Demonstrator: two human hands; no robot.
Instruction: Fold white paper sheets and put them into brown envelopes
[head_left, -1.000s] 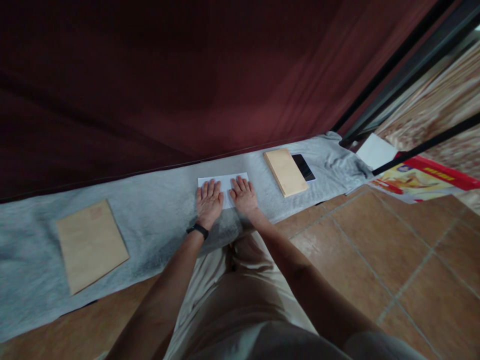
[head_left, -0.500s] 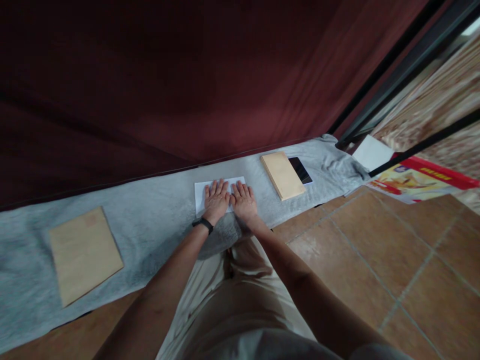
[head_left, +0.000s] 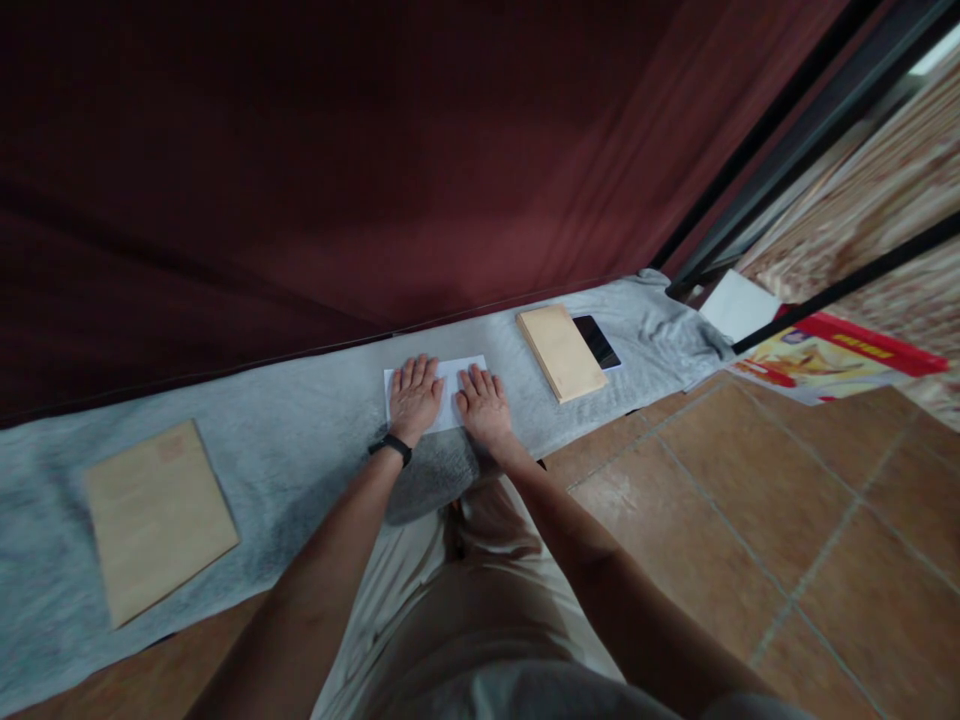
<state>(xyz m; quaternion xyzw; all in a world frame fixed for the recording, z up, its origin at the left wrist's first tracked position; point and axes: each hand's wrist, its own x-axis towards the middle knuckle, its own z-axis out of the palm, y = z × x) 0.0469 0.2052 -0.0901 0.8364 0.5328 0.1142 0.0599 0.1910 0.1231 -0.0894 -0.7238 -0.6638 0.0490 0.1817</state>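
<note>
A folded white sheet of paper (head_left: pixel 450 375) lies on a grey cloth (head_left: pixel 315 430) spread over the floor. My left hand (head_left: pixel 412 397) lies flat on its left half, fingers spread, with a black band on the wrist. My right hand (head_left: pixel 484 405) presses flat on its right half. Both palms rest on the paper and neither hand grips anything.
A brown envelope (head_left: pixel 154 515) lies on the cloth at the left. A stack of brown envelopes (head_left: pixel 561 350) sits to the right with a dark phone (head_left: pixel 597 341) beside it. A dark red curtain (head_left: pixel 337 170) hangs behind. Coloured printed paper (head_left: pixel 817 355) and tiled floor (head_left: pixel 750 480) are on the right.
My hands slid together to the middle of the paper, then moved apart again, staying flat on it. The view shifted slightly.
</note>
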